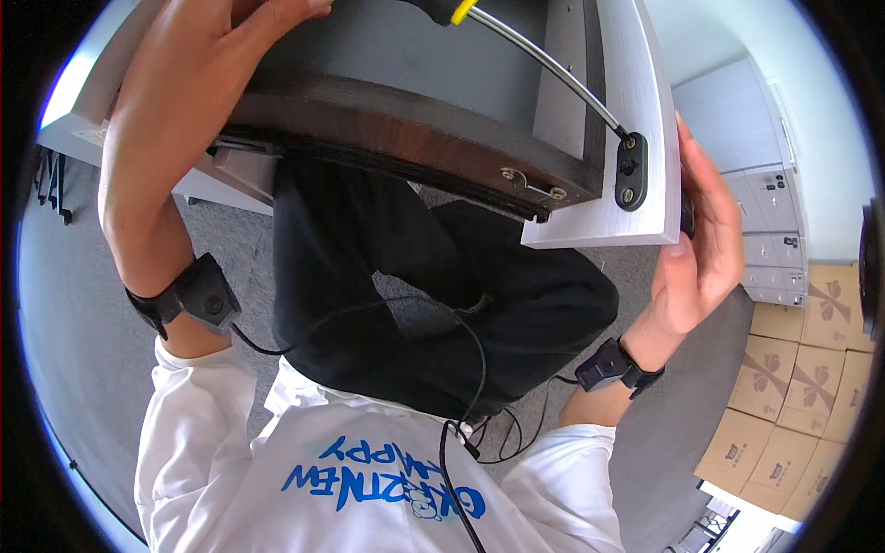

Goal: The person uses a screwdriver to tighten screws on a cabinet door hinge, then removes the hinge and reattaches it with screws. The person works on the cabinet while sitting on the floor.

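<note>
A screwdriver [553, 69] with a black and yellow handle slants down to the right. Its tip meets the upper screw of a small black oval plate [631, 173] on the white wood-grain panel [590, 223]. My left hand [263, 23] is bent at the handle end of the screwdriver; its fingers are partly cut off by the upper edge. Around the panel's right edge my right hand [705, 221] is closed, thumb below and fingers along the outer face, beside a dark part mostly hidden there. Dark brown boards [396, 129] join the panel, with metal fittings near the corner.
The furniture piece rests over my legs [369, 276] in black trousers. Black cables [479, 359] run from both wrist bands across my lap. Stacked cardboard boxes [770, 378] and grey cabinets [765, 203] stand at the right. Grey carpet [83, 323] lies around me.
</note>
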Demonstrator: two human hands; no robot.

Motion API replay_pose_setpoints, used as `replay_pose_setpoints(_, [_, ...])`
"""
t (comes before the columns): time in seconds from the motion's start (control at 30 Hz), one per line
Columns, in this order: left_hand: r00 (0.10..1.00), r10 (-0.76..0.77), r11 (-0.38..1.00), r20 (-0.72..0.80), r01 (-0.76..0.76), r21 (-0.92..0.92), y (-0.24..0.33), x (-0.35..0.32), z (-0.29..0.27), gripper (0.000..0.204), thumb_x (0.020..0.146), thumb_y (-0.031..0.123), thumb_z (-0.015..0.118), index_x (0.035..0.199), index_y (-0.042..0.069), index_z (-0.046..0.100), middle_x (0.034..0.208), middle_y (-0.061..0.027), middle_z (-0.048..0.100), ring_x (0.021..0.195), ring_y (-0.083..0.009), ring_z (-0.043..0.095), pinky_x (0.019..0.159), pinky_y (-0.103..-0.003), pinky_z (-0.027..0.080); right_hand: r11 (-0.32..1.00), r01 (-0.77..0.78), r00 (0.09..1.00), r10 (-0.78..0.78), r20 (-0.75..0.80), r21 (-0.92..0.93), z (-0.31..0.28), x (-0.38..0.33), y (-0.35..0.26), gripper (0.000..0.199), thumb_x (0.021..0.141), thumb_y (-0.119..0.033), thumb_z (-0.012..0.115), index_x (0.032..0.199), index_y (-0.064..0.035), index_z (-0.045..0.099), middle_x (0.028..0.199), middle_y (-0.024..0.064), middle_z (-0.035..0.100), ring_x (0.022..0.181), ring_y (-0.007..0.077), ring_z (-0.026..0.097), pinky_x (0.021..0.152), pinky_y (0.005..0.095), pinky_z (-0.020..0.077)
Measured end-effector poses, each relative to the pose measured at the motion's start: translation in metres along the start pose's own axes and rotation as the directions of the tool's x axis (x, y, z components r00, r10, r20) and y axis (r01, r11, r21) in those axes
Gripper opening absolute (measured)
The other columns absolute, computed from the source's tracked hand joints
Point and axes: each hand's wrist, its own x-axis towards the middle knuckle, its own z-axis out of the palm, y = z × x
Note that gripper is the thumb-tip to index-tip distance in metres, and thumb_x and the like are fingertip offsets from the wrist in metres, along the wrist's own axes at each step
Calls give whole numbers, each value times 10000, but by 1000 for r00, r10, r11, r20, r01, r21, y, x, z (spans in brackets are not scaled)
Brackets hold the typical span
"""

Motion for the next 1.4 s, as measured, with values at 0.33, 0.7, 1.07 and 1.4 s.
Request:
replay_pose_setpoints(0.33, [983,-16,995,184,33,-93,-46,12,-2,333,1011,172,650,1290,67,500,1068,-116,581,848,-196,633,799,-244,555,995,-89,996,90,-16,35,-4,-13,13,346,828,-46,579,1152,76,595,1332,299,595,1195,297,619,1067,391,443])
replay_pose_setpoints(0.7, [950,262,965,170,-261,-29,-124,14,-13,539,1004,516,590,1464,240,540,1059,-17,646,858,-95,623,794,-233,522,997,-16,999,12,-43,-75,4,-11,9,207,852,-19,586,1044,55,558,1250,214,610,1078,209,591,990,320,436])
replay_pose_setpoints(1.07, [897,396,893,198,-327,-308,-87,27,-12,535,974,530,640,1209,71,497,916,-38,533,781,-130,523,691,-221,451,994,-34,998,28,-62,-101,7,-12,7,185,870,22,553,1049,64,574,1228,177,614,1049,179,587,950,280,435])
replay_pose_setpoints(1.4, [957,266,961,113,-255,-109,-57,12,-7,437,1051,517,503,1097,86,561,858,-3,515,753,-100,484,689,-208,417,989,-32,999,27,-37,-144,8,-10,4,191,877,31,534,1053,74,593,1218,161,611,1058,178,583,964,279,424])
